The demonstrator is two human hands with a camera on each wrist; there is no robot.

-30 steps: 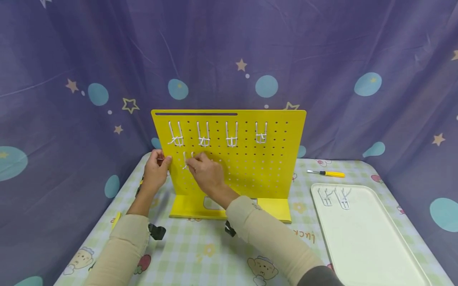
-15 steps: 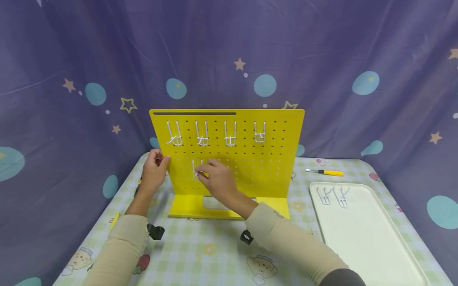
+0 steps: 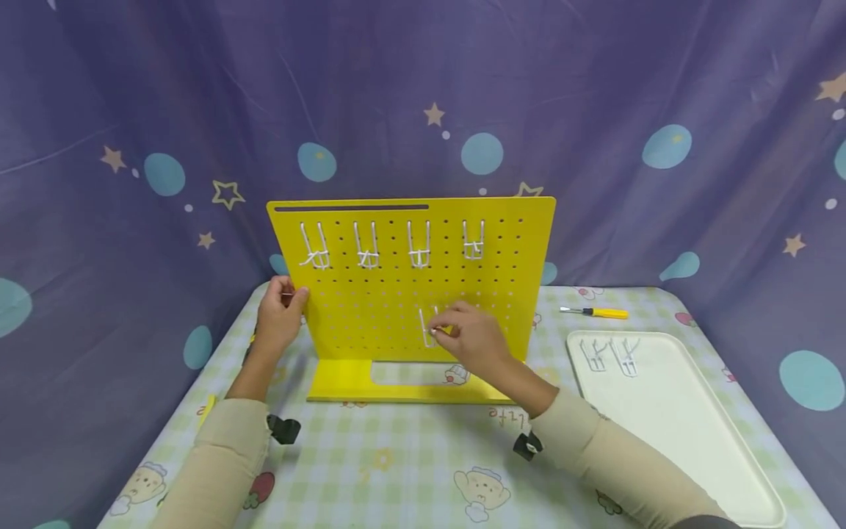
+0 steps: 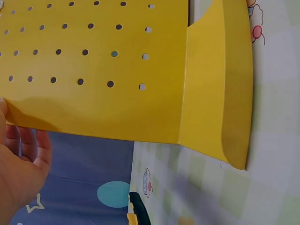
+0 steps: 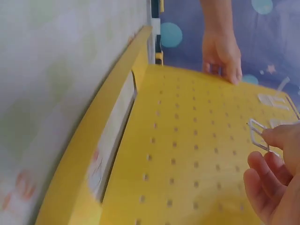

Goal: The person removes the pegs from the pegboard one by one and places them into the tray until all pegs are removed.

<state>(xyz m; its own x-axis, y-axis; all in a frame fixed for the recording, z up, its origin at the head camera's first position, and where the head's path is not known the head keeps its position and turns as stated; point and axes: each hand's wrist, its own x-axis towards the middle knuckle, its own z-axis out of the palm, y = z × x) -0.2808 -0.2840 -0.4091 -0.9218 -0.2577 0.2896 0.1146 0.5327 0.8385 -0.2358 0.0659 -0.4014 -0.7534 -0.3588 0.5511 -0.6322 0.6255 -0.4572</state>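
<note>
A yellow pegboard [image 3: 370, 316] stands upright on its bent base. Four-sided white wire hooks [image 3: 366, 259] hang spaced along its upper rows. My left hand [image 3: 280, 319] grips the board's left edge, thumb on the front face; the left wrist view shows its fingers [image 4: 43, 145] behind the edge. With thumb and index finger, my right hand [image 3: 479, 339] pinches another white wire pegboard hook [image 3: 424, 330] before the board's lower middle. In the right wrist view this hook [image 5: 252, 133] sticks out past the fingertips, its other end hidden by the hand.
At the right, a cream tray [image 3: 661, 433] carries two more wire hooks [image 3: 624, 360]. Behind it lies a yellow-handled screwdriver [image 3: 608, 314]. The checkered cloth [image 3: 370, 485] covers the table, and a purple curtain [image 3: 370, 88] hangs behind the board.
My right hand has drawn the wire hook off the second-row spot at the left and carried it right and down across the board. The left hand keeps its grip on the edge.
</note>
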